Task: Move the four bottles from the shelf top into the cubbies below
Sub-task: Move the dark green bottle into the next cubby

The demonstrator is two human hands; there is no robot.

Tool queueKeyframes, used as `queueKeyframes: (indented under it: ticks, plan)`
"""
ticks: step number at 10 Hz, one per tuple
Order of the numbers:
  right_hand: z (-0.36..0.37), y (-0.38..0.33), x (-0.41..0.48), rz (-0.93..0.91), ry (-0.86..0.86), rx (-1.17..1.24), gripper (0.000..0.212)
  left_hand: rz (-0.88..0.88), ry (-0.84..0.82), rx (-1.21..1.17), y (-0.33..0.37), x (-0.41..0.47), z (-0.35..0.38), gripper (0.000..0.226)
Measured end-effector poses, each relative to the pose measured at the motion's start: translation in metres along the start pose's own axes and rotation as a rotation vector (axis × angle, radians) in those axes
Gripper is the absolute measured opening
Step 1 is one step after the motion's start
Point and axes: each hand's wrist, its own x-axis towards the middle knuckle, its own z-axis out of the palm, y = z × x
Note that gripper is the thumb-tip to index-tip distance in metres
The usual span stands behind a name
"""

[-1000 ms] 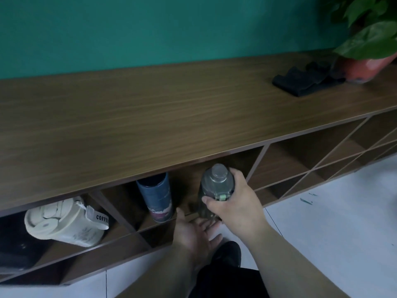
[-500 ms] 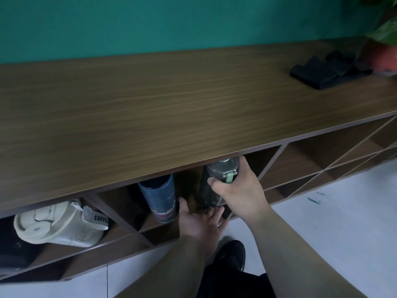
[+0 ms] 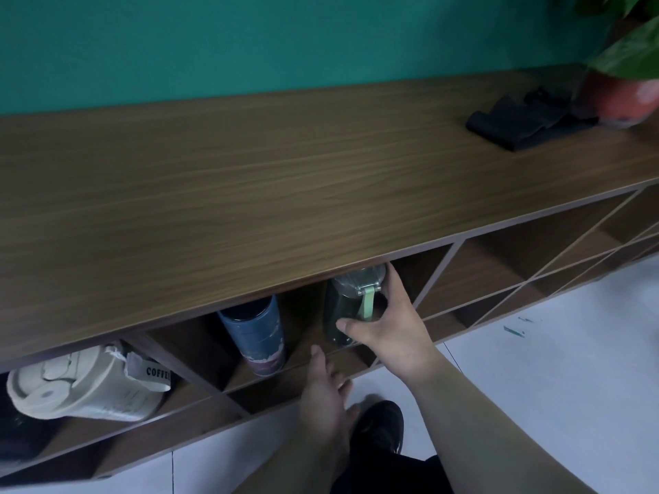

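Note:
My right hand (image 3: pixel 387 322) grips a dark clear bottle (image 3: pixel 338 315) with a grey lid and a pale green strap, standing inside a cubby just under the wooden shelf top (image 3: pixel 285 180). A blue bottle (image 3: pixel 255 333) stands in the same cubby to its left. My left hand (image 3: pixel 326 390) is open, palm up, at the cubby's front edge below the dark bottle. A cream coffee tumbler (image 3: pixel 82 386) lies on its side in the cubby further left. A dark object sits in shadow at the far left, too dim to identify.
A black folded cloth (image 3: pixel 527 123) and a red plant pot (image 3: pixel 620 98) with green leaves sit at the shelf top's right end. More open cubbies (image 3: pixel 499 269) run to the right. My black shoe (image 3: pixel 379 429) rests on the white tiled floor.
My right hand has pushed the dark bottle from in front of the shelf edge back into the cubby, under the top. My left hand stayed below it.

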Motion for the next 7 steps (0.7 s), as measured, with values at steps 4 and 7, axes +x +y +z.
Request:
queueKeyframes:
  ticks: [4, 7]
  plan:
    - [-0.001, 0.006, -0.006, 0.042, -0.135, 0.169, 0.090, 0.450, -0.394, 1.469, -0.018, 0.000, 0.024, 0.097]
    - [0.002, 0.009, -0.003, 0.097, -0.113, 0.174, 0.093, 0.438, -0.385, 1.503, -0.016, 0.004, 0.021, 0.085]
